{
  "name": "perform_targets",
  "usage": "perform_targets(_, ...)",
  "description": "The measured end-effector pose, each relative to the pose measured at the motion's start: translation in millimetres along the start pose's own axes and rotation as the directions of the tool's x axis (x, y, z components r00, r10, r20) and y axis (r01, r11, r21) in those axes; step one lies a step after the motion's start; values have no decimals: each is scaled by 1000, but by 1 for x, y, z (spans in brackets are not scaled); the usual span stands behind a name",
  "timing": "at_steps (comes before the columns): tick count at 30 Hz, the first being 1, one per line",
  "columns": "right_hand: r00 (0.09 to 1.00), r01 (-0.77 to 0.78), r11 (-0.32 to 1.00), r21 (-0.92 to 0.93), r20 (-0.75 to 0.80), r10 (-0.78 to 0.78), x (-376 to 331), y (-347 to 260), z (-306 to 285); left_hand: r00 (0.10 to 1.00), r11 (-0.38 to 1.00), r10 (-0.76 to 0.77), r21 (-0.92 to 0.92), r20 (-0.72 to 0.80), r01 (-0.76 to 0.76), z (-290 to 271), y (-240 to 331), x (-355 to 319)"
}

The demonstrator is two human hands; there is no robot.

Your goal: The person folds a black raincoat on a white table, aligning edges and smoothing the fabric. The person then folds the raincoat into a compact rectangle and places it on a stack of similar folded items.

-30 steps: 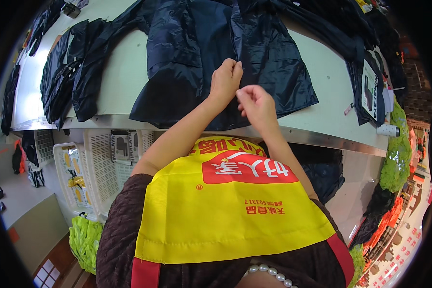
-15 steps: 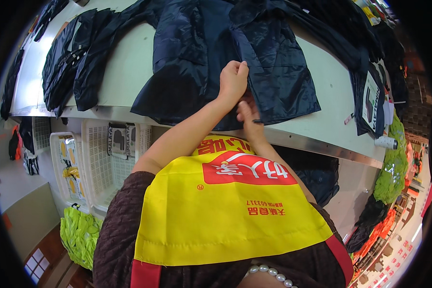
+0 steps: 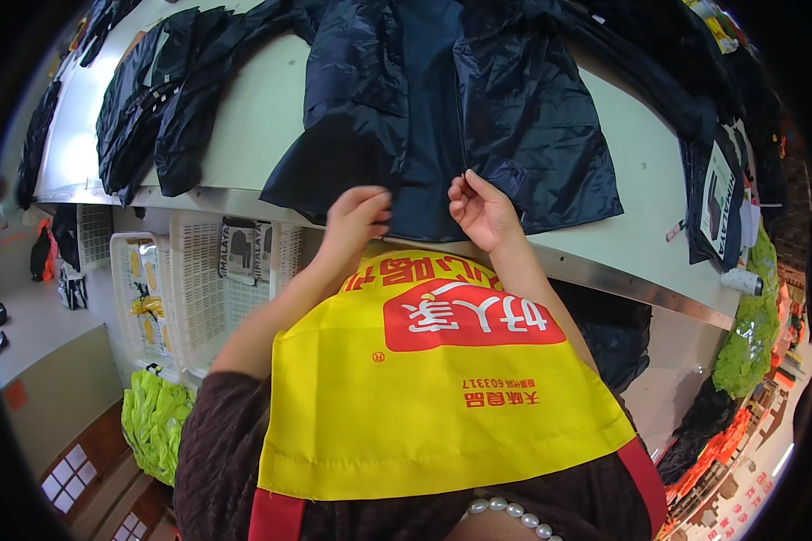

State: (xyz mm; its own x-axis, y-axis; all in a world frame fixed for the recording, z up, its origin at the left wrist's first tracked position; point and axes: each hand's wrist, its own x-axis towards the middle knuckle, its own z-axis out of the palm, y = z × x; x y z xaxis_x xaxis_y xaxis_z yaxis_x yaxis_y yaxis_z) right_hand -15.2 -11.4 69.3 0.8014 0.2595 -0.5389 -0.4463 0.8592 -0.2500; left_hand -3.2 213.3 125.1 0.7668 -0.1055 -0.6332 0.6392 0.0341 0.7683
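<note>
1. One white basket (image 3: 120,298), left of the dark jacket (image 3: 550,108), holds yellow-and-white packets (image 3: 150,308); the wider basket (image 3: 203,316) beside it, black-and-white packages (image 3: 244,248).
2. Left hand (image 3: 359,216), by the jacket's left hem: curled, blurred; I can't tell whether it grips.
3. Jacket: spread on the desk (image 3: 254,99) already, front unfastened.
4. Right hand (image 3: 480,206) seems to pinch the jacket's zipper edge (image 3: 463,135).

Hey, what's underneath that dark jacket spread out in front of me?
The dark jacket lies on a pale table, which shows on both sides of it. The part directly beneath is covered, so I can't see whether anything else lies there.
</note>
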Motion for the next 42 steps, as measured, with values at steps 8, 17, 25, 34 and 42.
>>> perform_targets(8,988,50,998,-27,-144,-53,23,19,25,864,950,-112,-309,-492,-53,-37,-17,15)
perform_targets(17,988,-105,990,-92,-125,93,32,20,44,998,723,-9,-689,-69,-41,-20,1,-9)
perform_targets(25,986,20,976,-215,-158,-55,43,22,51,985,705,-167,-692,52,156,-24,-8,-8)
perform_targets(34,945,56,954,-294,-294,-146,47,37,62,974,832,-217,-509,69,221,-23,-22,36)
perform_targets(42,913,306,878,-369,-149,-380,48,51,39,965,881,-200,-400,170,253,37,22,52)
